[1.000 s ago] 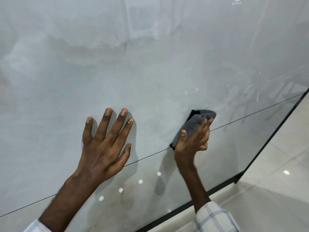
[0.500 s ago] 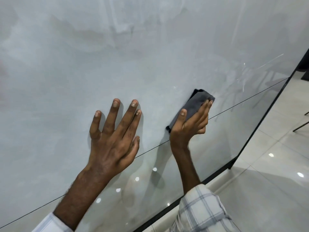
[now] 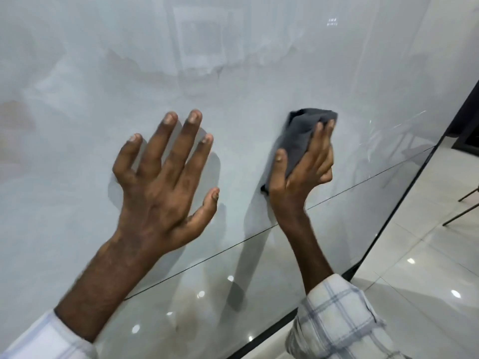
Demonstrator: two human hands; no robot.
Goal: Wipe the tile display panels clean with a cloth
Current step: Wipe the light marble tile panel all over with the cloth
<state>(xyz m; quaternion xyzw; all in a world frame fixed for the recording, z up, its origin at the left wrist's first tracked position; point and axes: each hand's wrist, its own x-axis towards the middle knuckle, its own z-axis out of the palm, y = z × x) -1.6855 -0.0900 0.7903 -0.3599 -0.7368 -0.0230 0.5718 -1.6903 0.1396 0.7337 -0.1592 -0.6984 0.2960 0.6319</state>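
Observation:
A large glossy pale grey tile display panel [image 3: 233, 60] fills most of the view, with a thin dark joint line [image 3: 363, 183] running across it. My left hand [image 3: 163, 185] lies flat on the panel with its fingers spread. My right hand [image 3: 300, 172] grips a dark grey cloth [image 3: 298, 136] and holds it against the panel just above the joint line. Part of the cloth is hidden under my fingers and palm.
A black frame edge [image 3: 404, 211] borders the panel on the right and along the bottom. Beyond it lies a shiny light tiled floor [image 3: 427, 255], with thin dark furniture legs [image 3: 464, 208] at the far right.
My right hand has slid the cloth upward on the panel, away from the joint line. My left hand has stayed flat on the panel.

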